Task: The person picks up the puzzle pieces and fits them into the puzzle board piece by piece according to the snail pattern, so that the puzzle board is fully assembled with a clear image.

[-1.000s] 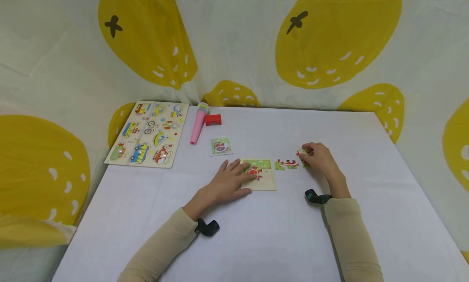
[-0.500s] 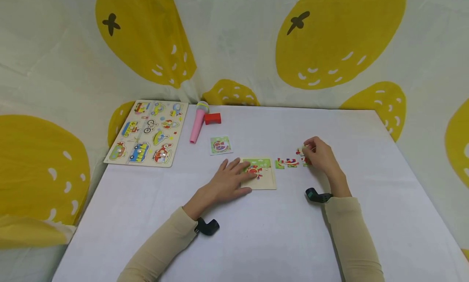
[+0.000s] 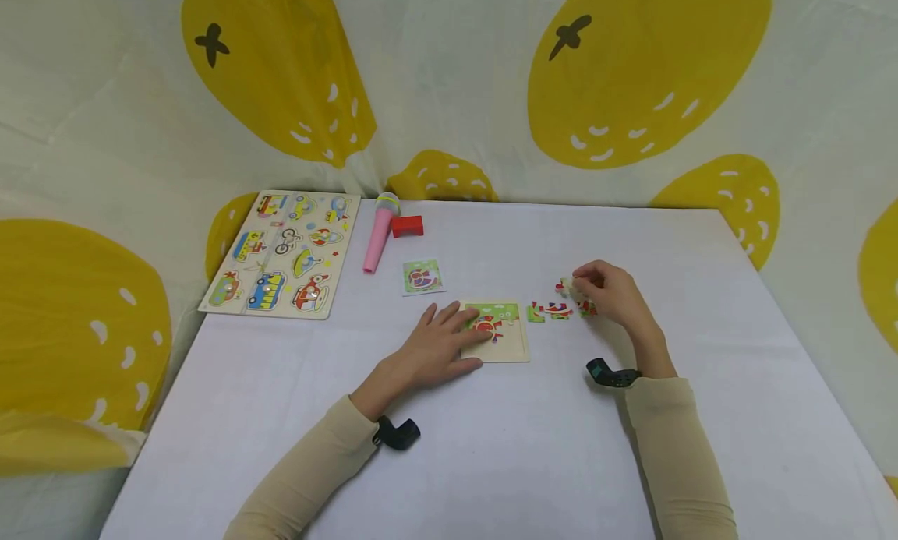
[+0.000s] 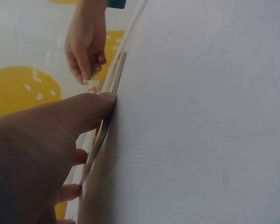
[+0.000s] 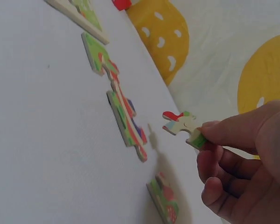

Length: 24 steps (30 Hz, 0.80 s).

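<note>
As your left hand (image 3: 435,349) rests with fingers spread on the puzzle tray (image 3: 510,348), a short row of loose pieces (image 5: 123,116) lies just right of it on the tabletop (image 3: 519,446). Slightly beyond, your right hand (image 3: 610,294) pinches one jigsaw piece (image 5: 183,122) by its green end, held just above the cloth. Expect it to feel light and stiff, probably thin wood, its printed face perhaps a little slippery; the narrow knobs look easiest to chip, so keep your pinch on that broader end. Farther off lie the picture card (image 3: 424,278), then the pink microphone (image 3: 377,244) and red block (image 3: 408,227).
</note>
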Motion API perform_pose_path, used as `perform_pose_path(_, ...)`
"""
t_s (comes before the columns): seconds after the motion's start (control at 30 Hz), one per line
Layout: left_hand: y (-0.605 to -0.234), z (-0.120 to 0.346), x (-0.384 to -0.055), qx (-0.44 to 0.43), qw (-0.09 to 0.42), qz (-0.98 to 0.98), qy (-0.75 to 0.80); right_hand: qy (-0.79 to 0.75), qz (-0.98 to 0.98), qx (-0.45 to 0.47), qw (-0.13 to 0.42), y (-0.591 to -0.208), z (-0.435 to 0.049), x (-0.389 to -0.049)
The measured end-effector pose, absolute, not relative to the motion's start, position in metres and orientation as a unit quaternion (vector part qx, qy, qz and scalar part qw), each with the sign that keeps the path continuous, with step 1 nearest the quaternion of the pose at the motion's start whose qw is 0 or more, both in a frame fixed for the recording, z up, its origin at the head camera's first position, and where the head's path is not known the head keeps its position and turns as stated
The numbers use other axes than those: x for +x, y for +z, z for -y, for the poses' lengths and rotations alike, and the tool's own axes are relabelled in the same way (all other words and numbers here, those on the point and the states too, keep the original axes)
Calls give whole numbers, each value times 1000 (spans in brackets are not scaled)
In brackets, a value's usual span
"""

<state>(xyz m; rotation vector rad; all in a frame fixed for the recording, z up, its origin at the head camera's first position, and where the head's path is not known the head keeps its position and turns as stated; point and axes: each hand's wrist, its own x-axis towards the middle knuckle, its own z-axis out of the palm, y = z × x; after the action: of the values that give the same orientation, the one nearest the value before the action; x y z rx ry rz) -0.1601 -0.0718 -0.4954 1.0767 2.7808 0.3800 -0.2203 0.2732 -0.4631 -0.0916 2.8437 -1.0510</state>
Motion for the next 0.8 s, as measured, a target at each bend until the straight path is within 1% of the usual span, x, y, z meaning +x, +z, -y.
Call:
perform_pose_path(0.37,-495,72,-160,356,70,-923,126,-356,-927,-72,91,-450,-253,-217)
perform_pose_path(0.8,-495,71,-161,355,76,-924,119,-344,-919,-138,135,-456,-225,-215)
